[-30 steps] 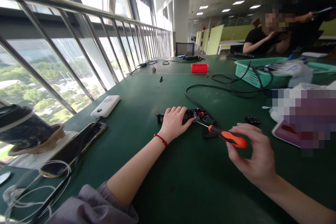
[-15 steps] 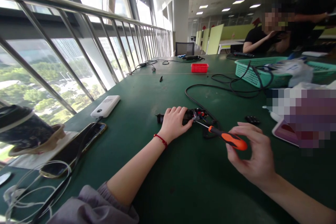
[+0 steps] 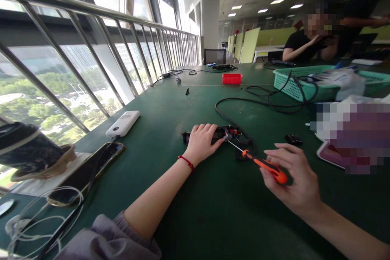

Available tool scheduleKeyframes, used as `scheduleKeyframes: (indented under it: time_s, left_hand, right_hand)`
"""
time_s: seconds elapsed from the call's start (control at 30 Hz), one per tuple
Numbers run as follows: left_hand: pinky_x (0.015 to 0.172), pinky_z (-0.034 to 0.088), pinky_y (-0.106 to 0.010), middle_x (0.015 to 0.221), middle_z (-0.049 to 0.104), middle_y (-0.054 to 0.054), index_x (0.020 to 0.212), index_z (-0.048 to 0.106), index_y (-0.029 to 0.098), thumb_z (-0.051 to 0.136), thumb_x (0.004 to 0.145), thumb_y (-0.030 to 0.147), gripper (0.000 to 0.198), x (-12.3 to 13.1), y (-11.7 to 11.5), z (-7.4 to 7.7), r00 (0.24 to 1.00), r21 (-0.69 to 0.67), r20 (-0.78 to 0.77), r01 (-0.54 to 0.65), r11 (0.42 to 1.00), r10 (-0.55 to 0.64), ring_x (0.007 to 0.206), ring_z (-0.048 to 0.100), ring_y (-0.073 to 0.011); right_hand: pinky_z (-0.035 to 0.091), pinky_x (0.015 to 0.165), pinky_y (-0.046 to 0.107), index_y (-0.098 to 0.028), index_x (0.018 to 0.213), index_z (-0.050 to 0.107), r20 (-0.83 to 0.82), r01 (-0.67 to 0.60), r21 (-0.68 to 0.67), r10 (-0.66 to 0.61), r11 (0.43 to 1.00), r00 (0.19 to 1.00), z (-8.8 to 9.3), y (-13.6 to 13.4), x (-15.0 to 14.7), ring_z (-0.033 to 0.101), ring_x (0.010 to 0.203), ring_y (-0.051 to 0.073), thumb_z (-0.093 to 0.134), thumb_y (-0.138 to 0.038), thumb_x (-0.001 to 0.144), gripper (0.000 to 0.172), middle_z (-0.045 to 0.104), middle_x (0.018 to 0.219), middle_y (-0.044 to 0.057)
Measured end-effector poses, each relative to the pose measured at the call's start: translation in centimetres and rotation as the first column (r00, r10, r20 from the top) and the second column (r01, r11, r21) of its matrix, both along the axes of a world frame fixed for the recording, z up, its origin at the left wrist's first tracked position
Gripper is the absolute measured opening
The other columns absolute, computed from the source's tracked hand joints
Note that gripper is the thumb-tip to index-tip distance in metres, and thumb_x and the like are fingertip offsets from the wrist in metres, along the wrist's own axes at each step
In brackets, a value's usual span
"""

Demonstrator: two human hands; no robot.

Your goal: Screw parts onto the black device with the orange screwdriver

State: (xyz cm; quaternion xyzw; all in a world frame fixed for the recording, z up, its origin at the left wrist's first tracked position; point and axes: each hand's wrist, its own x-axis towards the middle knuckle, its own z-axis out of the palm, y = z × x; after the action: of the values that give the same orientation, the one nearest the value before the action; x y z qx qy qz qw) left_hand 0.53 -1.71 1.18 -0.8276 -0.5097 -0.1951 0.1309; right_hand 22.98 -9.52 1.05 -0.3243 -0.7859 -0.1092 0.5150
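My left hand (image 3: pixel 201 141) presses down on a black corded device (image 3: pixel 219 133) lying on the green table, its fingers wrapped over the body. Coloured wires (image 3: pixel 234 133) show at the device's open right end. Between the thumb and fingers of my right hand (image 3: pixel 297 180) is the orange and black handle of a screwdriver (image 3: pixel 268 167). The screwdriver's thin shaft slants up and left, with its tip at the device beside my left thumb. What exactly the tip touches is too small to make out. A black cable (image 3: pixel 221 103) curves away behind the device.
A small black part (image 3: pixel 294 139) lies right of the device. Farther back are a red tray (image 3: pixel 232 79) and green baskets (image 3: pixel 292 87) with cables and plastic bags. Along the left are a white power bank (image 3: pixel 123 124), a phone (image 3: pixel 88 172) and a cup (image 3: pixel 27 148). A person (image 3: pixel 300 44) sits opposite.
The handle end of the screwdriver has dropped a little, and the fingers of my right hand have shifted on it. My left hand and the device have stayed in place.
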Motion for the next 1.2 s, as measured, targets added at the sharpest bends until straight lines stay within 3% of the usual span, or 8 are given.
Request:
scheduleKeyframes:
  time_s: [0.1, 0.27, 0.43, 0.53, 0.67, 0.87, 1.07, 1.2]
  left_hand:
    - [0.079, 0.036, -0.035, 0.094, 0.059, -0.004, 0.107, 0.051, 0.02, 0.044, 0.087, 0.049, 0.036, -0.03, 0.05, -0.02, 1.0, 0.003, 0.002, 0.004, 1.0, -0.004, 0.087, 0.052, -0.0216]
    - [0.079, 0.036, -0.035, 0.095, 0.059, -0.005, 0.107, 0.05, 0.019, 0.044, 0.087, 0.049, 0.037, 0.07, 0.02, 0.04, 1.0, -0.007, 0.003, 0.005, 1.0, -0.005, 0.087, 0.052, -0.0217]
    - [0.08, 0.036, -0.036, 0.095, 0.059, -0.005, 0.106, 0.051, 0.018, 0.046, 0.086, 0.047, 0.036, 0.23, -0.17, 0.2, 1.0, -0.016, 0.005, -0.003, 1.0, 0.003, 0.088, 0.052, -0.0221]
    - [0.081, 0.036, -0.036, 0.094, 0.059, -0.005, 0.106, 0.05, 0.018, 0.047, 0.085, 0.047, 0.036, 0.28, -0.25, 0.27, 1.0, -0.018, 0.008, -0.007, 1.0, 0.007, 0.088, 0.052, -0.0225]
    - [0.081, 0.037, -0.036, 0.095, 0.06, -0.006, 0.106, 0.051, 0.018, 0.05, 0.082, 0.048, 0.038, 0.37, -0.32, 0.35, 1.0, -0.026, 0.007, -0.013, 1.0, 0.013, 0.088, 0.052, -0.0234]
    - [0.082, 0.037, -0.036, 0.096, 0.059, -0.006, 0.106, 0.05, 0.018, 0.053, 0.08, 0.048, 0.04, 0.31, -0.27, 0.22, 1.0, -0.027, 0.019, -0.003, 1.0, 0.003, 0.089, 0.052, -0.0234]
    - [0.082, 0.037, -0.036, 0.097, 0.06, -0.006, 0.107, 0.05, 0.018, 0.057, 0.078, 0.041, 0.038, 0.15, -0.07, 0.14, 1.0, -0.027, 0.002, 0.015, 1.0, -0.015, 0.09, 0.052, -0.0233]
    - [0.084, 0.037, -0.036, 0.098, 0.06, -0.005, 0.107, 0.05, 0.019, 0.06, 0.076, 0.036, 0.036, 0.06, 0.03, 0.09, 1.0, -0.033, -0.002, 0.014, 0.999, -0.014, 0.091, 0.052, -0.0232]
  right_hand:
    - [0.053, 0.079, 0.047, -0.021, 0.106, 0.051, 0.041, -0.015, -0.032, 0.016, 0.999, 0.999, -0.02, -0.07, -0.1, 0.061, 0.078, 0.021, 0.058, -0.019, 0.078, 0.029, 0.06, 0.078, 0.002]
    - [0.053, 0.078, 0.043, -0.021, 0.118, 0.046, -0.059, 0.008, 0.051, -0.005, 0.999, 0.998, -0.02, 0.07, -0.12, 0.059, 0.091, 0.023, 0.062, -0.014, 0.073, 0.048, 0.06, 0.094, 0.007]
    - [0.053, 0.075, 0.04, -0.021, 0.11, 0.051, 0.036, -0.002, -0.019, 0.002, 1.0, 0.999, 0.03, -0.14, -0.05, 0.061, 0.073, 0.018, 0.059, -0.017, 0.077, 0.034, 0.063, 0.083, 0.003]
    - [0.054, 0.067, 0.037, -0.02, 0.115, 0.048, -0.056, -0.04, -0.136, 0.033, 0.99, 0.998, -0.49, -0.14, 0.04, 0.061, 0.065, 0.016, 0.06, -0.018, 0.078, 0.039, 0.06, 0.074, 0.0]
    - [0.055, 0.071, 0.039, -0.021, 0.113, 0.049, -0.165, -0.018, -0.111, 0.0, 0.994, 0.986, -0.74, -0.01, 0.02, 0.061, 0.081, 0.021, 0.064, -0.02, 0.073, 0.042, 0.06, 0.089, 0.005]
    - [0.053, 0.072, 0.04, -0.022, 0.103, 0.054, 0.058, 0.008, -0.061, -0.005, 0.998, 0.998, 0.19, -0.12, -0.01, 0.06, 0.075, 0.019, 0.055, -0.021, 0.081, 0.022, 0.063, 0.083, 0.003]
    - [0.052, 0.077, 0.042, -0.021, 0.118, 0.046, -0.137, 0.009, -0.03, -0.013, 1.0, 0.99, -0.41, 0.12, 0.1, 0.059, 0.093, 0.024, 0.061, -0.018, 0.075, 0.046, 0.058, 0.097, 0.008]
    - [0.052, 0.077, 0.043, -0.022, 0.103, 0.053, 0.016, 0.008, -0.028, -0.008, 1.0, 1.0, 0.1, -0.07, -0.08, 0.062, 0.079, 0.021, 0.059, -0.02, 0.077, 0.026, 0.064, 0.081, 0.002]
